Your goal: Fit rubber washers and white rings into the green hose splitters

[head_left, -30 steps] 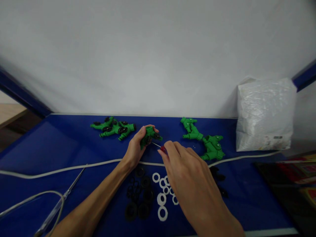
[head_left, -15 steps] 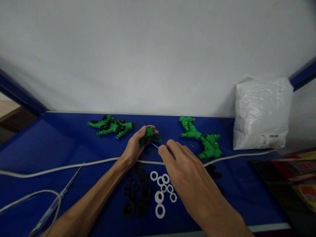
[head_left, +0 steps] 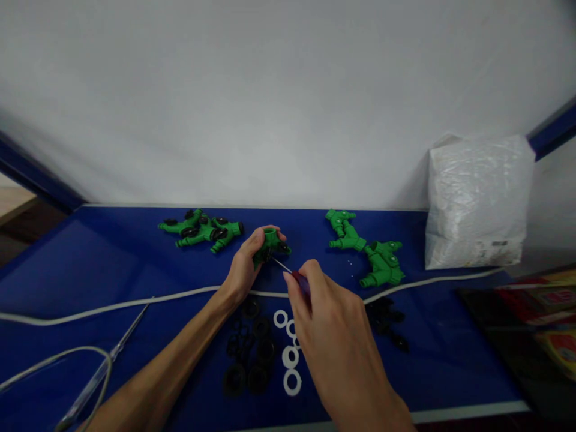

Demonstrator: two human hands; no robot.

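My left hand (head_left: pixel 245 258) is closed around a green Y-shaped hose connector (head_left: pixel 271 237) with black parts on it, held just above the blue table. In my right hand (head_left: pixel 333 324) is a screwdriver (head_left: pixel 300 281) with a dark red handle. Its thin shaft points left, and the tip meets the lower part of the connector; exactly what it touches is too small to make out. White rings (head_left: pixel 292 382) lie below, some hidden by my right hand. Left of them are black rings (head_left: pixel 234 379) and smaller black pieces.
Green connectors with black knobs (head_left: pixel 204 231) lie at the back left; others without knobs (head_left: pixel 382 264) are at right. Black pieces (head_left: pixel 387 318) lie beside my right wrist. A white cable (head_left: pixel 180 295) crosses the table (head_left: pixel 112 252). A plastic-wrapped package (head_left: pixel 477 204) stands at right; a clear-handled tool (head_left: pixel 96 378) lies left.
My right hand has turned and shifted slightly down and left, so the screwdriver handle and the black pieces at right now show. My left hand stays nearly in place with the connector.
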